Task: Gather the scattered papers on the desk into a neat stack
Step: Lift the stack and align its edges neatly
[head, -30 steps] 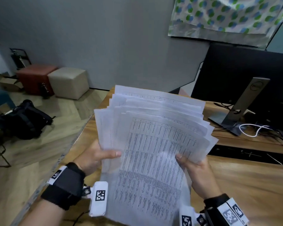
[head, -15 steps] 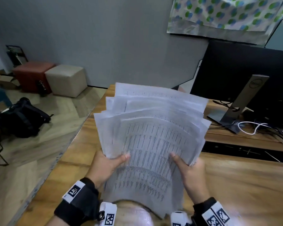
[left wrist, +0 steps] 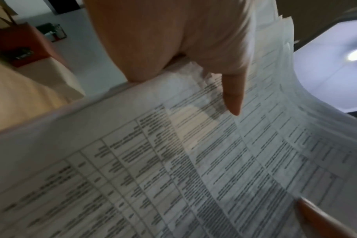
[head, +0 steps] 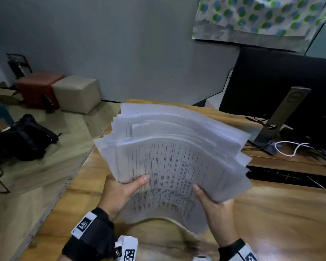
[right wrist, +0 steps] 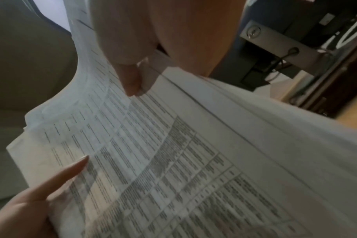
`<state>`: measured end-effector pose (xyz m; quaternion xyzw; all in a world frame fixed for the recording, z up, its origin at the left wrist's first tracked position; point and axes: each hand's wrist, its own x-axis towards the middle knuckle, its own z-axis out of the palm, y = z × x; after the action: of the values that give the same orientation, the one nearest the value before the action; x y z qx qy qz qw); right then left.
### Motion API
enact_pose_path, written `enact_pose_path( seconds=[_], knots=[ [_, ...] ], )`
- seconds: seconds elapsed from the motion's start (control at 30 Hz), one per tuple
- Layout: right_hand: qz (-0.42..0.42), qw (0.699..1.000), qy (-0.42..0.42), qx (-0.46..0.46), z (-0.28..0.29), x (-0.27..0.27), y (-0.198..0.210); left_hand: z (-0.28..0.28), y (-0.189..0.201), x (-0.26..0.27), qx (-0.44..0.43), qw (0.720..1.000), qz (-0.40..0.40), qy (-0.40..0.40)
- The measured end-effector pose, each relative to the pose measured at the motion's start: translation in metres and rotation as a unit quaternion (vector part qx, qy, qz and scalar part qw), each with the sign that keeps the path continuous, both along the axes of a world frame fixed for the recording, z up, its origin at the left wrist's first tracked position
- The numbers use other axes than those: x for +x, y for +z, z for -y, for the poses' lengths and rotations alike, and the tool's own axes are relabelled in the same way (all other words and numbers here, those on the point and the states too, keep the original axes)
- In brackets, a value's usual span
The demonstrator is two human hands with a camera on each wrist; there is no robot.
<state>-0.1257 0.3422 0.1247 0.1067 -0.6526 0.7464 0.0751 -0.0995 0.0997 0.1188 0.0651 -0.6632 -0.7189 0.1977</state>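
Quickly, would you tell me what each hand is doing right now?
Left hand: grips the left side of the fanned papers, thumb on top.
Right hand: grips the papers' right side, thumb on top.

Bare table (head: 282,219) is left to the right of the fanned papers (head: 169,157), and a narrower strip along the left edge. The far right is blocked by the monitor (head: 282,80), its stand (head: 282,117) and a tangle of cables (head: 297,147). The middle is taken up by the papers, held above the table by both hands.
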Motion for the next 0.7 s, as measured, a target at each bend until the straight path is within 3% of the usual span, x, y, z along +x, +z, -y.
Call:
enact_pose_path(
  seconds=[0.47, 0.6, 0.7],
  knots=[
    [-0.085, 0.996, 0.013, -0.008, -0.009, 0.003, 0.033, 0.0, 0.034, 0.004, -0.043, 0.996, -0.073, -0.026],
    [-0.068, 0.997, 0.006, -0.034, -0.021, -0.006, 0.029, 0.013, 0.034, 0.003, -0.013, 0.996, -0.076, -0.048],
    [-0.025, 0.998, 0.051, -0.034, -0.025, -0.01, 0.024, 0.021, 0.028, 0.004, 0.008, 0.996, -0.041, -0.077]
  ],
)
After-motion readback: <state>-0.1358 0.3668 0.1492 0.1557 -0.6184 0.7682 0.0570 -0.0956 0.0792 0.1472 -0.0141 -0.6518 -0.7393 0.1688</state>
